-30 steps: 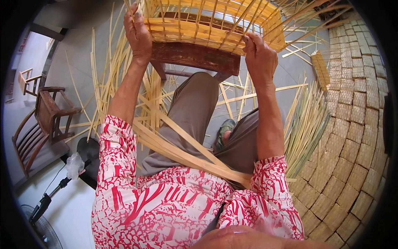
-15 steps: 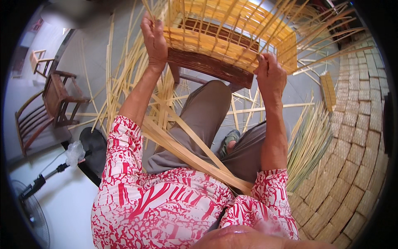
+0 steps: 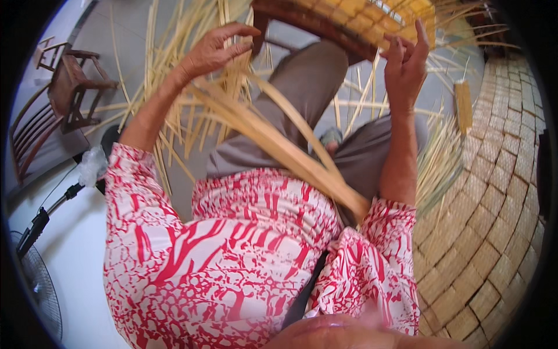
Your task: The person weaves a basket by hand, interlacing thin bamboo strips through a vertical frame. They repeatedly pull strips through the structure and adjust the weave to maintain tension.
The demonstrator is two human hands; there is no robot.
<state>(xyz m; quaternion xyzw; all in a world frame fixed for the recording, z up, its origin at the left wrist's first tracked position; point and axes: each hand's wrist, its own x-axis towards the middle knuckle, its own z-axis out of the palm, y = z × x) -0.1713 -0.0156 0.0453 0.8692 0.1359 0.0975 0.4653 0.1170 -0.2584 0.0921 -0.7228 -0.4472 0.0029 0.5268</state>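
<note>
My left hand [image 3: 216,52] is off the basket, its fingers stretched out and nothing between them. It hovers above pale loose strips [image 3: 174,107], left of the dark wooden stool [image 3: 314,24]. My right hand [image 3: 405,67] is raised by the stool's right end, fingers apart and empty, its tips overlapping the yellow woven basket [image 3: 410,13]; whether they touch it I cannot tell. The unfinished basket rests at the stool, largely cut off by the top edge, with long strip ends fanning out right. Across my lap lie flat, wide strips [image 3: 279,142].
A wooden chair [image 3: 75,87] stands at the left, with a fan [image 3: 35,285] below it on a white surface. Stacked woven blocks [image 3: 488,203] fill the right side. A bundle of thin strips [image 3: 442,160] lies beside them; more strips litter the grey floor.
Both hands have let go of the basket's edge. The left has moved left and down, the right slightly right with fingers spread. The view has shifted, so the basket sits higher in it.
</note>
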